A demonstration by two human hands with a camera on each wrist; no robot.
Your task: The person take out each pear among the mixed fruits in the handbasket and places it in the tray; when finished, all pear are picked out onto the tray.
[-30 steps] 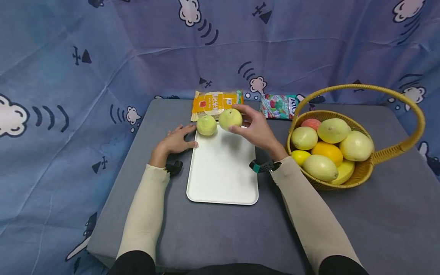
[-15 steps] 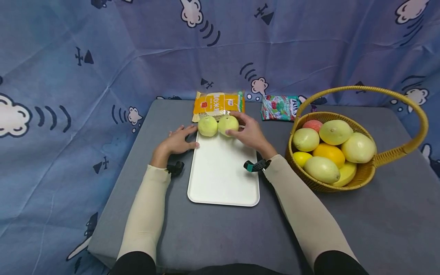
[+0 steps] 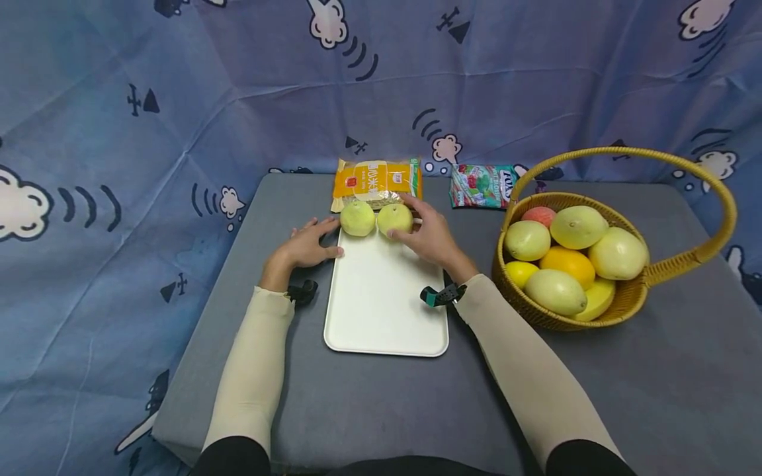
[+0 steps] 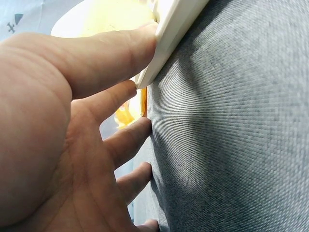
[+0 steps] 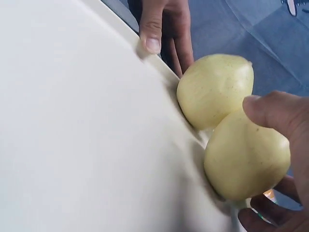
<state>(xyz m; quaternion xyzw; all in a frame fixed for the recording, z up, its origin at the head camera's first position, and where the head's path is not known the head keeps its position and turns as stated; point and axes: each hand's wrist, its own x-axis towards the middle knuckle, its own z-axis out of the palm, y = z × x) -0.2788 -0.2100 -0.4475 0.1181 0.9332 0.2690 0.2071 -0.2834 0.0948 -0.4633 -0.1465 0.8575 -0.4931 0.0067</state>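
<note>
On the far end of a white rectangular tray (image 3: 385, 304) sit two round yellow-green fruits side by side, touching each other. My right hand (image 3: 436, 235) curls its thumb and fingers round the right fruit (image 5: 246, 157), which rests at the tray's far edge. The left fruit (image 3: 358, 219) stands free of both hands. Along the tray's left edge lies my left hand (image 3: 303, 246), fingers spread and fairly straight. Its thumb touches the tray rim in the left wrist view, while several fingertips rest on the grey cloth (image 4: 231, 121).
Just behind the fruits lies an orange-yellow food packet (image 3: 377, 180). A teal and red packet (image 3: 483, 185) is to its right. On the right stands a yellow wicker basket (image 3: 639, 291) full of fruit, with a tall arched handle. A patterned blue curtain (image 3: 250, 125) hangs behind the table.
My right hand has lowered its fruit onto the tray's far end, next to the left fruit, and still holds it. The left hand has stayed at the tray's left edge.
</note>
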